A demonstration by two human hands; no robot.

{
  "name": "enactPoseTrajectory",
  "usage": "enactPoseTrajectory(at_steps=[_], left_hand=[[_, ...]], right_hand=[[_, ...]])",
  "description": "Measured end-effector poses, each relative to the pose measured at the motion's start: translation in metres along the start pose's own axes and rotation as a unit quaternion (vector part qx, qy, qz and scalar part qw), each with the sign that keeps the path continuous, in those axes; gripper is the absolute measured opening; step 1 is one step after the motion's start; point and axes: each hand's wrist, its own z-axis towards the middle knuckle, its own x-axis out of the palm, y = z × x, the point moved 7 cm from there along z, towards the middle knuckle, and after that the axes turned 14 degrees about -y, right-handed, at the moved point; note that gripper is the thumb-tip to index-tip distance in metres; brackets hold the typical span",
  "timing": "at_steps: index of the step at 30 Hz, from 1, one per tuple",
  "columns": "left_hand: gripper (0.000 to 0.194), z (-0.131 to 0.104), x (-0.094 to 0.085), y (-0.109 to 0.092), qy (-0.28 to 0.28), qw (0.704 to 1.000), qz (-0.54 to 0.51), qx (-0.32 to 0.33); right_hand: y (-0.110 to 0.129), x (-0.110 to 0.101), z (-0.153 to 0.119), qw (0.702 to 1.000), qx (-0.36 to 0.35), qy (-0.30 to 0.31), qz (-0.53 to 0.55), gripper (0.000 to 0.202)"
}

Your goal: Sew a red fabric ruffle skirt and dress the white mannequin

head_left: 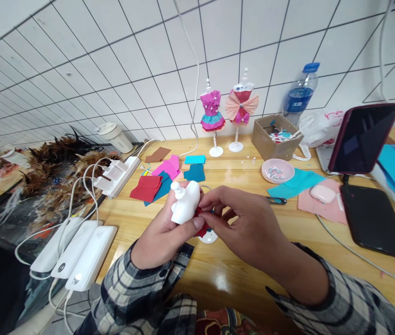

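Note:
A small white mannequin lies tilted in my left hand, whose fingers and thumb wrap round its torso. Red fabric shows at the mannequin's waist, with a bit of blue beside it. The thumb and index finger of my right hand are pinched together at the edge of that red fabric. The mannequin's round white base shows below the hands. Behind them lie folded red cloth, pink cloth and blue pieces.
Two dressed mannequins stand by the wall. To their right are a cardboard box, a pink dish, a bottle, a propped tablet and a black phone. White power banks and a power strip are at left.

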Motion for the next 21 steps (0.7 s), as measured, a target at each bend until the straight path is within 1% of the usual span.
enactPoseTrajectory(at_steps=[4,6,10,12,16,21], left_hand=[[0.048,0.0010,-0.0033,0.0007,-0.011,1.000,0.019,0.004],[0.046,0.0014,-0.0045,-0.0007,-0.016,1.000,0.021,0.012],[0.039,0.0005,-0.0006,-0.0048,0.007,0.999,0.022,0.031],[0.038,0.0002,0.0010,-0.0055,0.013,0.999,0.023,0.033],[0.035,0.0004,0.0008,-0.0074,0.003,0.998,0.033,0.044],[0.039,-0.0015,0.0032,-0.0067,0.014,0.999,0.017,0.044]], right_hand=[[-0.0041,0.0025,0.0010,0.997,0.055,0.038,0.046,0.017],[-0.0044,0.0017,0.0012,0.996,0.062,0.035,0.049,0.018],[-0.0021,-0.0027,0.0002,0.999,0.045,-0.007,0.016,0.020],[-0.0012,-0.0025,-0.0012,0.999,0.044,-0.013,0.006,0.022],[0.0003,-0.0021,-0.0025,0.999,0.041,-0.022,-0.011,0.026],[0.0033,-0.0033,-0.0022,0.999,0.012,-0.035,-0.036,0.021]])
